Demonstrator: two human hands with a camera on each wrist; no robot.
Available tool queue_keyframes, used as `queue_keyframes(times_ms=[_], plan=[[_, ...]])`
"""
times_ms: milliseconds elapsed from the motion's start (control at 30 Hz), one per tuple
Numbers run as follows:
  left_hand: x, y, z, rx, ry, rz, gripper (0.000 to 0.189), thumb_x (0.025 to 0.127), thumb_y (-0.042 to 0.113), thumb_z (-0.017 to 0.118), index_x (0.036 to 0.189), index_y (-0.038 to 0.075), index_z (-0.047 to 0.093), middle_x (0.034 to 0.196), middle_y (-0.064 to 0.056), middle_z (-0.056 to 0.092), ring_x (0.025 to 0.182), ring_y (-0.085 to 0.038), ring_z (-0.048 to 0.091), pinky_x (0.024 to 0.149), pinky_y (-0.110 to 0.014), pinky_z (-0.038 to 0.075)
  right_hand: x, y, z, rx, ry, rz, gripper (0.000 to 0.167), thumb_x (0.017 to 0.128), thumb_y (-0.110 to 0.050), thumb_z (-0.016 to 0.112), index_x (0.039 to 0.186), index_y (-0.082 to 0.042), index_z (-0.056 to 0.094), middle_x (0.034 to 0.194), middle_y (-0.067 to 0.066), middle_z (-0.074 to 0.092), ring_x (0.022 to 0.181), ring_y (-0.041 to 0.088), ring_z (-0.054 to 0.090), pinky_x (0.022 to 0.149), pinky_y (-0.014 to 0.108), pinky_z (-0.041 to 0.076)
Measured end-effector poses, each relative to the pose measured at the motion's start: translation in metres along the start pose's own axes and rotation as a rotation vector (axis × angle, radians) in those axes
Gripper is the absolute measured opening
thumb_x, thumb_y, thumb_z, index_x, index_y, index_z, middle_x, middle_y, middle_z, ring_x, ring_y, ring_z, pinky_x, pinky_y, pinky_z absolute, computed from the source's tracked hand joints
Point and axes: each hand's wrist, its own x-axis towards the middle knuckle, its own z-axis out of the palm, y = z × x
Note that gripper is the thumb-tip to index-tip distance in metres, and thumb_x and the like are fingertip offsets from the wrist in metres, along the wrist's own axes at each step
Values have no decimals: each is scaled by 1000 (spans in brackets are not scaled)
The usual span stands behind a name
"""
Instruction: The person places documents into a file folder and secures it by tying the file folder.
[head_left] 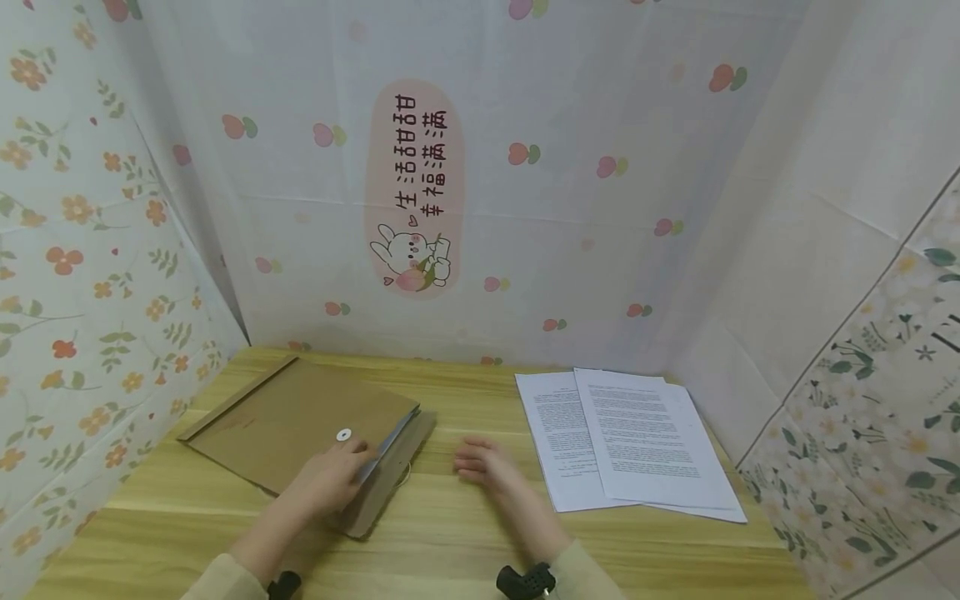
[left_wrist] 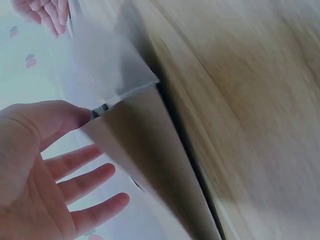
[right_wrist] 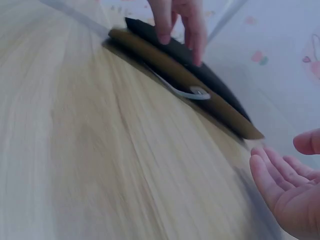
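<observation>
A brown kraft-paper document envelope (head_left: 300, 417) lies on the left of the table, its flap (head_left: 397, 475) folded out toward me. Something bluish shows in its mouth, and a white string hangs from the flap's button (right_wrist: 200, 92). My left hand (head_left: 333, 479) pinches the upper panel at the mouth, near the white round button (head_left: 343, 434). From the left wrist, the thumb of that hand (left_wrist: 35, 145) is at the panel's edge and the other fingers are spread. Holding nothing, my right hand (head_left: 498, 475) hovers between envelope and papers, fingers loosely bent.
Printed paper sheets (head_left: 637, 442) lie overlapping on the right of the wooden table (head_left: 450, 550). Patterned cloth curtains (head_left: 562, 250) enclose the table at the back and on both sides. A black wrist camera (head_left: 525, 581) is strapped to my right wrist.
</observation>
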Motion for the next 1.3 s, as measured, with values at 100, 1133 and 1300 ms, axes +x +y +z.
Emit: queue_keyframes(times_ms=[100,1133,1300], plan=[[3,0,3,-8,-7,-5,37,80,0,70,116,1,65,113,-16,59,93,-33,61,70,-44,54,-5,-5,-12,-12,29,-14,48,96,-6,50,134,17,34,121,30,56,103,32,62,86,34,52],[70,76,46,-680,25,-69,32,95,10,54,122,-7,58,107,-14,64,95,-25,59,76,-39,53,-61,-54,-138,-411,374,-46,35,96,-9,52,125,11,52,116,24,62,98,28,65,83,39,53],[78,91,54,-811,-37,-71,35,97,12,51,126,-9,54,112,-19,60,99,-27,56,80,-42,51,-75,-52,-165,-513,395,-48,35,97,-10,50,125,13,52,115,24,62,99,29,64,82,39,54]])
